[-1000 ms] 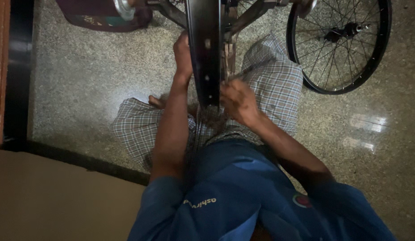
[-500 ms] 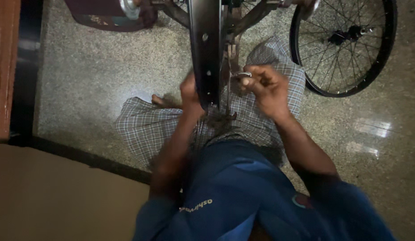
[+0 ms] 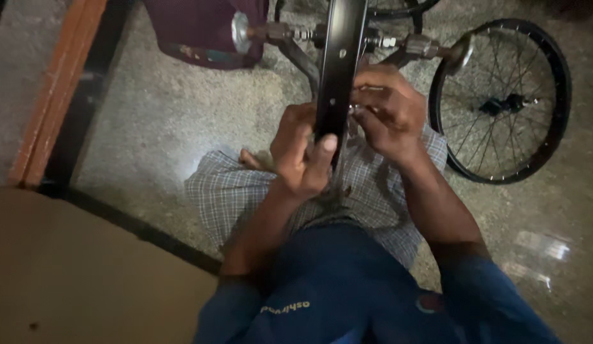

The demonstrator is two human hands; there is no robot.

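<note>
both hands grip one black wheel rim [image 3: 338, 70], seen edge-on, upright.

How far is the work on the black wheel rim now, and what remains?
Already done: the black rim sits clamped on the stand's axle. In hand: the left hand grips the rim's edge, thumb on it, while the right hand works with its fingertips beside the rim; what it pinches is hidden. What is left cannot be told. A second spoked wheel lies on the floor, untouched.
</note>
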